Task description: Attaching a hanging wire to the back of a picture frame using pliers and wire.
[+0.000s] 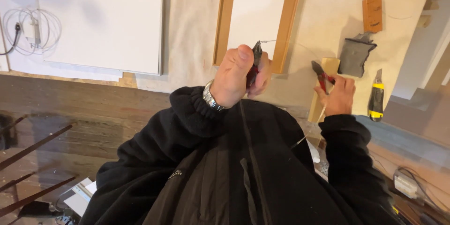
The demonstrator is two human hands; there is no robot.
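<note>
1. The left hand (236, 77) is closed in a fist around red-handled pliers (255, 61); the dark jaws stick up past the thumb and pinch the end of a thin wire (300, 47).
2. The wire arcs faintly from those jaws to the right, toward the other hand — it is pale and hard to follow against the cloth.
3. The right hand (338, 97) is closed around a second pair of red-handled cutters (321, 76), whose dark tip points up and to the left, over a small wooden block (328, 66).
4. Another stretch of thin wire runs down from the right hand toward the black jacket sleeve.
5. Both hands hover above the counter (192, 33), which is covered in a pale cloth.
6. A wooden frame (286, 23) with a white panel lies on the counter just behind the left hand.
7. A larger white canvas (101, 19) lies further left, with a coil of white cable (33, 28) at its far side.
8. Right of the right hand lies a yellow-and-black utility knife (376, 96); above it sit a grey scrap (354, 56) and a small brown wooden piece (372, 14).
9. A metal watch (211, 98) shows on the left wrist.
</note>
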